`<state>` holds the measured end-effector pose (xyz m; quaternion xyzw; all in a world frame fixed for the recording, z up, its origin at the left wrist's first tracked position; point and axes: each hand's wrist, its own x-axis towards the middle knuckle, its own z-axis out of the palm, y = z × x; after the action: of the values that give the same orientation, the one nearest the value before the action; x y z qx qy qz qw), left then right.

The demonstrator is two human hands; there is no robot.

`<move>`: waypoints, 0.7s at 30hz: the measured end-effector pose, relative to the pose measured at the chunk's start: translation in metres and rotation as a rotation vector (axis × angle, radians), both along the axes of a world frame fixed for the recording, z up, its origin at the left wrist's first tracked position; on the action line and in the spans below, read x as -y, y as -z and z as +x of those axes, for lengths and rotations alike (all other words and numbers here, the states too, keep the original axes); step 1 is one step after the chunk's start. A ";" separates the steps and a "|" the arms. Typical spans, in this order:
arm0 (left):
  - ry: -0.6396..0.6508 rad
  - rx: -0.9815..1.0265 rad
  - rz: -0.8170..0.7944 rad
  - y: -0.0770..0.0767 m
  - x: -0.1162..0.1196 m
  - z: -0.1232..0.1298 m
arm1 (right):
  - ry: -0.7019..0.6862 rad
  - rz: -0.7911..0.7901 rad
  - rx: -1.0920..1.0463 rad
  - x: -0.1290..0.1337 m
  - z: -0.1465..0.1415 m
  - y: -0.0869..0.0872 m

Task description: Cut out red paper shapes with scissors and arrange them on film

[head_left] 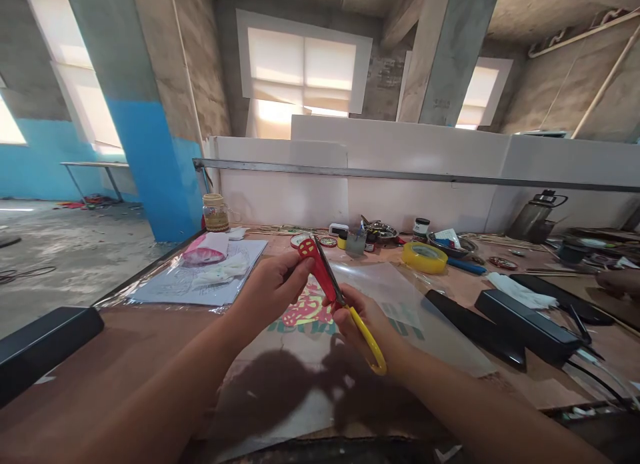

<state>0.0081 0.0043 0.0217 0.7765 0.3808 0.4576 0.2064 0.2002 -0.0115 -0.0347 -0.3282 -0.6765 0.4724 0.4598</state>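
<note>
My left hand (pixel 273 284) pinches a red piece with yellow spots (pixel 323 276), thin like paper or cloth; I cannot tell which. Scissors with a yellow handle (pixel 369 344) are held in my right hand (pixel 367 314), the blades pointing up and away from me along the red piece's right edge. How far the blades are parted is hard to see. Below both hands, a red and cream patterned design (pixel 300 312) lies on a translucent plastic sheet (pixel 280 391) with green lettering, partly covered by my fingers.
To the left are white papers (pixel 165 284) with a pink piece (pixel 203 254) and a lidded jar (pixel 216 213). Yellow tape (pixel 425 257), small paint pots and a metal bowl stand along the back. On the right lie black power bricks (pixel 533 324), cables and a white cloth (pixel 520 289).
</note>
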 end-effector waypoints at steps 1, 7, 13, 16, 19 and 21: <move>0.003 0.002 -0.003 0.000 0.000 0.000 | 0.004 -0.004 -0.002 -0.001 0.000 0.001; 0.005 0.013 -0.017 0.000 0.000 0.000 | 0.007 0.012 0.018 0.000 0.002 0.001; 0.005 0.020 -0.026 -0.001 0.001 0.000 | 0.009 0.023 0.031 0.000 0.002 0.002; 0.010 0.026 -0.034 -0.003 0.002 0.000 | 0.021 0.000 0.030 0.000 0.001 0.002; 0.009 0.027 -0.028 -0.003 0.003 0.001 | 0.037 -0.028 0.016 0.000 0.000 0.001; 0.001 0.027 -0.019 -0.003 0.003 0.001 | 0.033 -0.039 0.003 0.000 0.000 0.000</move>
<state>0.0089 0.0009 0.0250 0.7685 0.3819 0.4643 0.2192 0.1997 -0.0115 -0.0347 -0.3490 -0.6623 0.4773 0.4601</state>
